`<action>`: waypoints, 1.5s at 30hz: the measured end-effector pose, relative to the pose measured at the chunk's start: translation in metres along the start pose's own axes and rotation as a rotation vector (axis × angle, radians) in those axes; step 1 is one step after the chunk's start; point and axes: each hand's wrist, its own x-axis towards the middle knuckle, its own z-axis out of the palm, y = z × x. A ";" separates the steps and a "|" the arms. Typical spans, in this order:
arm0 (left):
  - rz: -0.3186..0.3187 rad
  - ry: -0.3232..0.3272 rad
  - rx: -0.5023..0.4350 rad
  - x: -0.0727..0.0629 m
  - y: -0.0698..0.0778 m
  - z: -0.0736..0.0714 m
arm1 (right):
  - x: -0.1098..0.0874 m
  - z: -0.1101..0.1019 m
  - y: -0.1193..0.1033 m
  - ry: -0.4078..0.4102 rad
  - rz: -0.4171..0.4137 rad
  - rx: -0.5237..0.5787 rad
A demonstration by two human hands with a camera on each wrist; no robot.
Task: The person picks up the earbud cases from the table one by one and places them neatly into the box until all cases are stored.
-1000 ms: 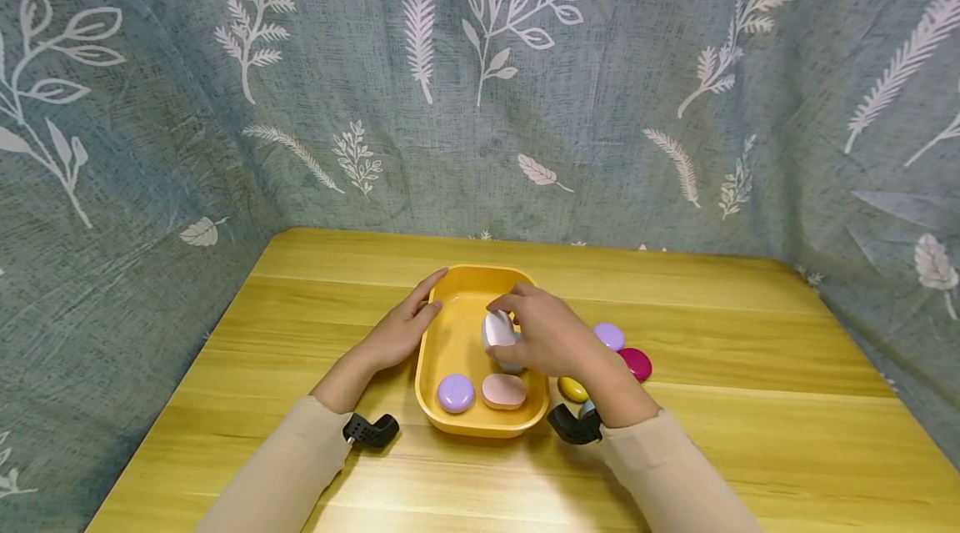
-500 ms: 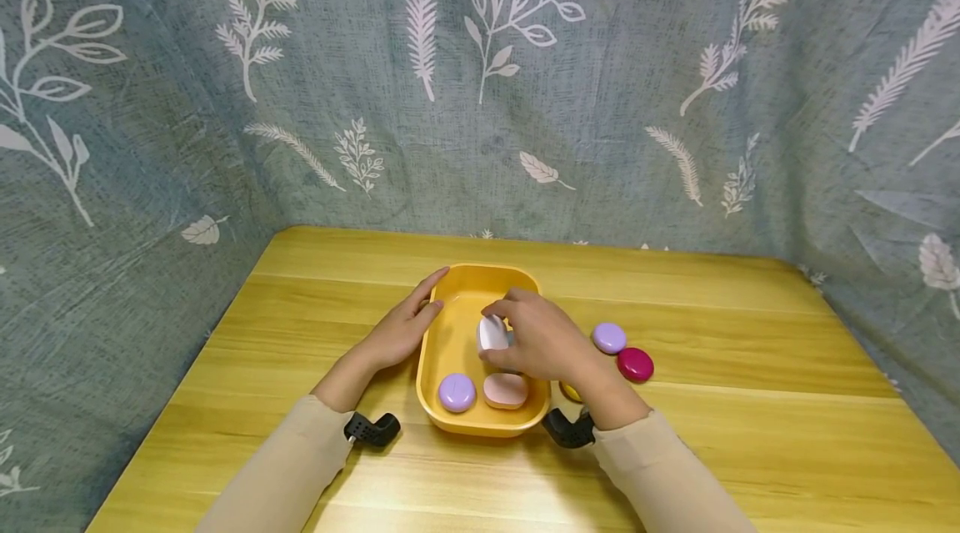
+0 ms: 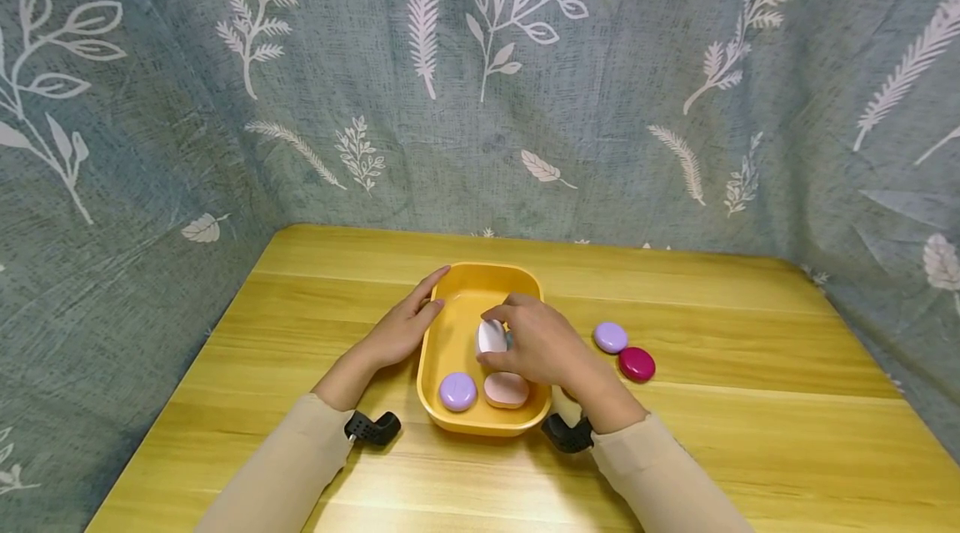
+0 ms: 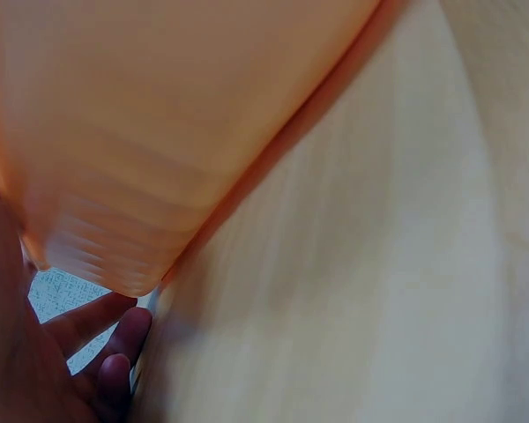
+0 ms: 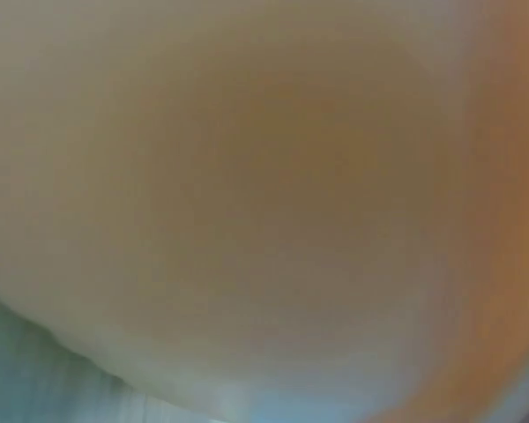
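Observation:
An orange-yellow plastic tray (image 3: 483,430) stands on the wooden table. My left hand (image 3: 399,334) rests along its left wall with fingers extended; in the left wrist view several fingertips (image 4: 93,322) lie by the tray's outer corner. Inside the tray, my right hand (image 3: 536,341) holds a small white oval case (image 3: 491,337) between thumb and fingers. A pale blue piece shows slightly behind that case, mostly hidden by the hand. Nearer the front of the tray sit a round lilac case (image 3: 457,392) and a pink oval case (image 3: 506,389). The right wrist view is too blurred to show the grip.
Right of the tray, a second lilac case (image 3: 611,337) and a dark magenta one (image 3: 637,364) lie on the table (image 3: 720,441). Something beneath the right forearm is mostly covered. A patterned grey-blue cloth (image 3: 465,141) hangs behind and at both sides.
My right hand has moved slightly left and down with the white case into the tray. Its forearm now hides the yellow piece on the table. The left hand has stayed put.

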 end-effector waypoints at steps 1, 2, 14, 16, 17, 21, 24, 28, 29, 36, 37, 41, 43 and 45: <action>0.001 0.001 0.000 0.000 0.000 0.000 | 0.000 0.001 0.000 0.000 0.001 -0.002; 0.001 0.001 0.002 0.000 0.000 0.000 | 0.000 0.002 0.000 0.001 0.001 -0.005; -0.004 0.001 0.001 -0.001 0.001 0.000 | 0.002 0.013 0.001 0.019 -0.020 -0.039; -0.004 0.000 0.006 -0.001 0.001 0.000 | 0.002 0.014 0.001 0.019 -0.018 -0.045; -0.003 0.000 0.009 -0.001 0.001 -0.001 | 0.002 0.014 0.001 0.018 -0.015 -0.046; -0.002 -0.004 0.008 -0.001 0.001 -0.001 | 0.003 0.017 0.001 0.018 0.008 -0.050; -0.002 -0.005 0.005 -0.001 0.002 -0.001 | 0.004 0.019 0.000 0.019 0.023 -0.053; -0.007 -0.004 0.005 -0.002 0.003 -0.002 | 0.005 0.022 0.001 0.021 0.025 -0.069; -0.007 -0.005 0.004 -0.002 0.003 -0.002 | 0.005 0.023 0.001 0.019 0.026 -0.074; -0.006 -0.009 0.001 -0.003 0.003 -0.002 | 0.007 0.026 0.000 0.015 0.031 -0.091; -0.005 -0.010 0.001 -0.003 0.003 -0.002 | 0.007 0.027 0.000 0.015 0.031 -0.093; -0.006 -0.008 0.007 -0.003 0.002 -0.002 | 0.007 0.028 -0.001 0.014 0.027 -0.097; -0.006 -0.007 0.010 -0.003 0.002 -0.002 | 0.006 0.028 -0.001 0.014 0.024 -0.100; -0.005 -0.008 0.010 -0.003 0.002 -0.002 | 0.006 0.029 -0.002 0.013 0.020 -0.109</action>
